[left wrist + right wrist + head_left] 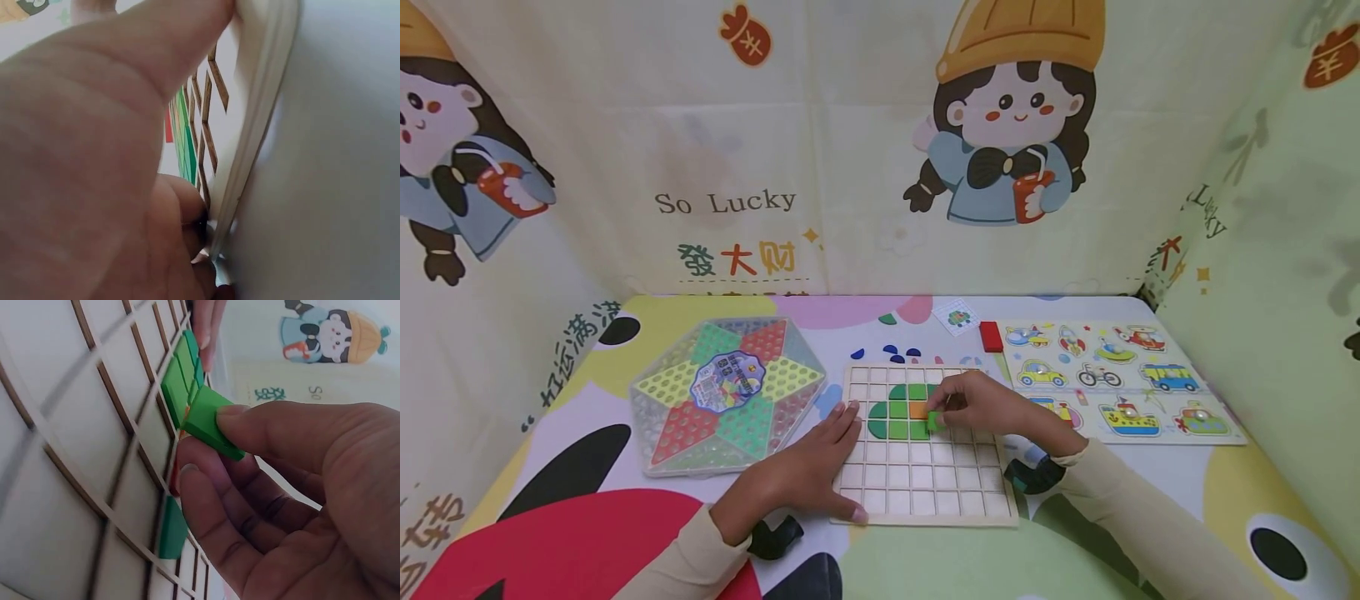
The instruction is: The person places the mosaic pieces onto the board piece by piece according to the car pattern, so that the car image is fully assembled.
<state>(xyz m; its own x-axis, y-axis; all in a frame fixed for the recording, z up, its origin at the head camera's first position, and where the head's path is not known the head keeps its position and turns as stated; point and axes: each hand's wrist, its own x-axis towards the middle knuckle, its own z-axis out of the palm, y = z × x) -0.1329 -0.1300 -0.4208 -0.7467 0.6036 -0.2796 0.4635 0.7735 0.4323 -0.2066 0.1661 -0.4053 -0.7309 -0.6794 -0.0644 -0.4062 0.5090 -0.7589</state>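
A pale wooden grid board (887,479) lies in front of me on the table. My right hand (981,404) pinches a bright green square tile (212,419) between thumb and fingers, tilted close over the grid in the right wrist view. Beside it sit green tiles (897,408), the outer ones rounded and darker, and an orange tile (917,409). A separate dark green tile (172,528) shows nearer the camera in the right wrist view. My left hand (805,467) rests along the board's left side, fingers extended, thumb at the front edge.
Left of the board lies a hexagonal Chinese checkers set (726,450). A vehicle puzzle board (1090,404) lies at the right, with a red block (991,337) at its corner. Behind the grid are a small pattern card (957,317) and several dark blue half-round pieces (890,349).
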